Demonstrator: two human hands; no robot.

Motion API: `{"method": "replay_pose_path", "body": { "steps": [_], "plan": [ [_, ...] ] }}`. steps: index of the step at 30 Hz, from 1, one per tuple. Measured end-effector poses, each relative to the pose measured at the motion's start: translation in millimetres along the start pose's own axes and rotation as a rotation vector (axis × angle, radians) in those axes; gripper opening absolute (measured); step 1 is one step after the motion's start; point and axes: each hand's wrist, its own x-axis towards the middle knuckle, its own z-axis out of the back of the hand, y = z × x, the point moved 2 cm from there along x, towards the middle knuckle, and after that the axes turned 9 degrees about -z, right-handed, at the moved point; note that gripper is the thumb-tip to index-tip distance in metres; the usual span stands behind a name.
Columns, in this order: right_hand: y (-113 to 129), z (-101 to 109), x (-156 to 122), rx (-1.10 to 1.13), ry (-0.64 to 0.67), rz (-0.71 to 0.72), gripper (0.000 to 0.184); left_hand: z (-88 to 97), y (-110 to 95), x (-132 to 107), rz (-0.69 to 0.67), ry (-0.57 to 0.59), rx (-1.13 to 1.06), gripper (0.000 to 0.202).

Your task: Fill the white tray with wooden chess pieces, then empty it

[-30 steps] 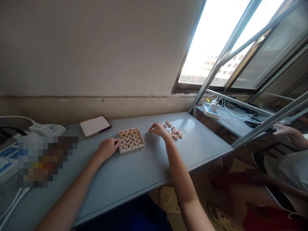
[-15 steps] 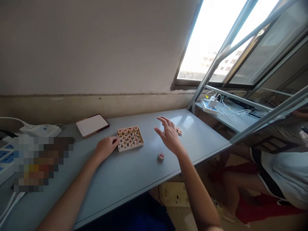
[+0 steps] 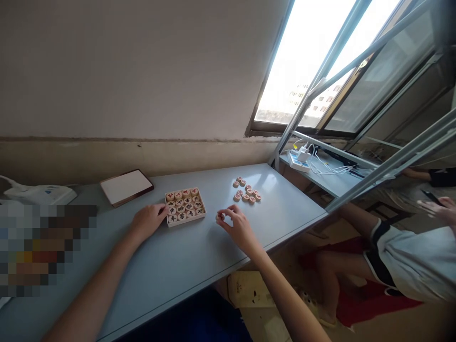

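Note:
A small wooden tray [image 3: 204, 216] on the grey table [image 3: 199, 256] holds several round wooden chess pieces with black or red characters. My left hand [image 3: 147, 220] rests against the tray's left side, fingers curled at its edge. My right hand [image 3: 235, 225] lies just right of the tray, thumb and fingers pinched on one wooden chess piece [image 3: 220, 217] at the table top. A loose cluster of several pieces with red characters [image 3: 246, 191] lies farther back to the right.
A flat white-topped box [image 3: 126, 186] lies at the back left, with a power strip [image 3: 39, 194] beyond it. Another person [image 3: 399, 256] sits at the right beside a lower shelf with chargers and cables [image 3: 302, 159]. The table's front edge runs close under my right wrist.
My right hand left the cluster, a piece landed on the table near the front, and the hand has now come down and pinched it. My left hand stayed at the tray.

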Motion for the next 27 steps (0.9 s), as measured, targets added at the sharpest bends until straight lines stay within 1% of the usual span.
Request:
{"method": "replay_pose_path", "body": {
  "steps": [3, 5, 7, 9, 11, 13, 17, 22, 25, 27],
  "plan": [
    [36, -17, 34, 0.039, 0.065, 0.128, 0.024, 0.9, -2, 0, 0.018, 0.001, 0.015, 0.048],
    [62, -36, 55, -0.021, 0.14, 0.259, 0.026, 1.7, -4, 0, 0.015, -0.004, 0.027, 0.047],
    [83, -53, 71, -0.115, 0.146, 0.356, 0.027, 2.1, -5, 0, 0.009, -0.006, 0.027, 0.045],
    [95, -67, 78, -0.192, 0.111, 0.418, 0.024, 2.1, -4, 0, 0.014, -0.007, 0.024, 0.043],
    [99, -74, 80, -0.234, 0.07, 0.443, 0.022, 1.7, -3, 1, 0.018, -0.005, 0.026, 0.042],
    [98, -78, 78, -0.246, 0.044, 0.436, 0.022, 1.5, -3, 2, 0.015, -0.008, 0.033, 0.041],
    [93, -79, 76, -0.234, 0.042, 0.419, 0.024, 2.1, -1, 3, 0.017, -0.017, 0.028, 0.044],
    [97, -79, 76, -0.191, 0.035, 0.427, 0.027, 2.6, -1, 2, 0.011, -0.019, -0.06, 0.051],
    [96, -74, 77, -0.169, 0.036, 0.403, 0.027, 1.7, -1, 3, 0.024, -0.029, -0.063, 0.054],
    [90, -64, 81, -0.178, 0.036, 0.368, 0.023, 0.7, -1, 3, 0.033, -0.034, -0.051, 0.056]
  ]
}}
